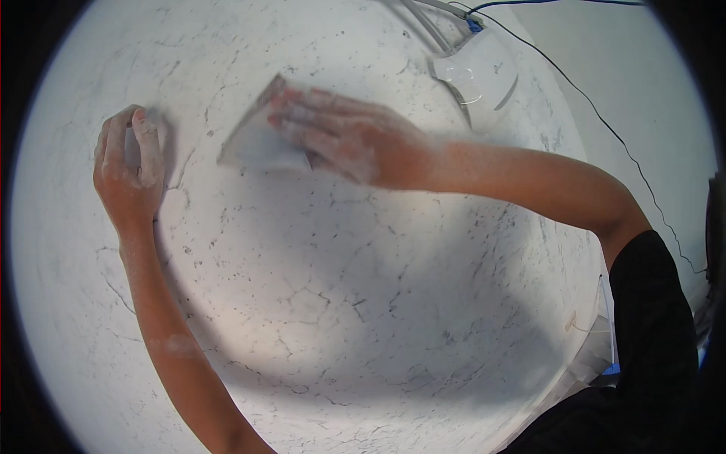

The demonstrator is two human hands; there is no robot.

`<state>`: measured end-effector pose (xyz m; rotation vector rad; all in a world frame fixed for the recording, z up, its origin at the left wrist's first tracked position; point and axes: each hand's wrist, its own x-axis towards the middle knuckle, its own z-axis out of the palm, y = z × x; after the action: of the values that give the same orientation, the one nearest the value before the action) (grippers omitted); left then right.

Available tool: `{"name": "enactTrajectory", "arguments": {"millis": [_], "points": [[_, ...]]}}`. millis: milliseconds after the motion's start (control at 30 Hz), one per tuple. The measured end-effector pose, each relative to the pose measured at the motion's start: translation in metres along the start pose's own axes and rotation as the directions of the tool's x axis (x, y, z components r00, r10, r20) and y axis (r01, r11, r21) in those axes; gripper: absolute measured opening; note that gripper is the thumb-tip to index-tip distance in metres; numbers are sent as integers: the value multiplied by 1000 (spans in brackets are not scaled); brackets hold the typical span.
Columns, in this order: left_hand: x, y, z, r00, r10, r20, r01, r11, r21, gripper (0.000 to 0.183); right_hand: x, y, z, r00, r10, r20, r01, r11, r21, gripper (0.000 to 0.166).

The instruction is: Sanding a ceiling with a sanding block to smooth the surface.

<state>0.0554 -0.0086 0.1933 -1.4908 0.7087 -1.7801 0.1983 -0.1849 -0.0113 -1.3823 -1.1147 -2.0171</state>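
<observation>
My right hand [346,133], blurred and coated in white powder, lies flat over a thin pale sheet [258,139] with a darker edge. One corner of the sheet sticks out beyond the fingertips; the rest is under the palm. Beneath it spreads a white surface [340,249] with dark vein-like lines and specks. My left hand [129,147], also powdery, is at the far left against this surface with its fingers curled. A smooth grey patch shows between its thumb and fingers; whether that is a held thing or shaded surface, I cannot tell.
A glossy white plastic device [479,71] sits at the upper right, beside a pale strip [428,25] and a blue cable plug [473,24]. A thin dark cable [595,108] runs down the right side. Near the lower right edge is a small cord [587,329].
</observation>
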Motion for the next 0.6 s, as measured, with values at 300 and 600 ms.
{"name": "enactTrajectory", "arguments": {"millis": [300,600], "points": [[-7,-7,1,998,46,-37,-45,999,20,25,4,-19,-1,999,36,-11,-35,999,33,56],[-7,-7,4,998,29,-60,-28,1000,3,27,26,-6,12,993,110,-47,-113,991,-68,49]]}}
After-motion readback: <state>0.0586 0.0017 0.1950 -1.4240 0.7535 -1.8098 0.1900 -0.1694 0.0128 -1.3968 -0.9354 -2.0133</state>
